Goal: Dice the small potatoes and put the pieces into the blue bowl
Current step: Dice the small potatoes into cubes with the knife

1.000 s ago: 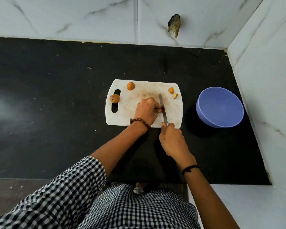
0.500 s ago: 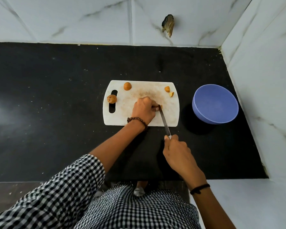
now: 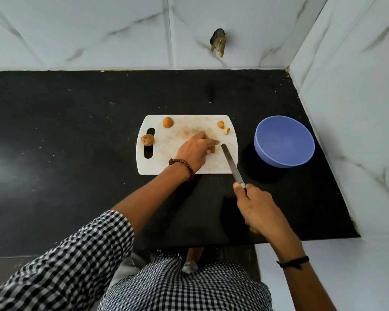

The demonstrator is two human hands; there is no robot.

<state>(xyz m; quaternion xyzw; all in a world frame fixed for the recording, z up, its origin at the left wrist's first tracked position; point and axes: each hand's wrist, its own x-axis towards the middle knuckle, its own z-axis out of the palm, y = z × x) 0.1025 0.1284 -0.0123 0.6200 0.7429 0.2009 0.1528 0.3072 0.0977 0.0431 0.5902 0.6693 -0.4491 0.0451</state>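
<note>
The left hand (image 3: 194, 149) rests on the white cutting board (image 3: 166, 162), fingers curled over a potato piece (image 3: 212, 149). Left of it lie a whole potato (image 3: 147, 140) by the slot and a half potato (image 3: 168, 122); two small pieces (image 3: 220, 124) lie at the board's far right corner. The desk (image 3: 65, 131) is black and the walls (image 3: 99, 30) are marble-tiled. The right hand (image 3: 259, 209) grips the knife (image 3: 233, 163), its tip beside the piece. The blue bowl (image 3: 283, 142) stands right of the board.

Bright diffuse light is filling the scene. Pale glare is spreading over the black tabletop (image 3: 54, 131) at left. The blue bowl (image 3: 283, 142) is casting a soft shadow leftward. Wide-angle distortion is bending the wall tiles (image 3: 76, 30) near the edges.
</note>
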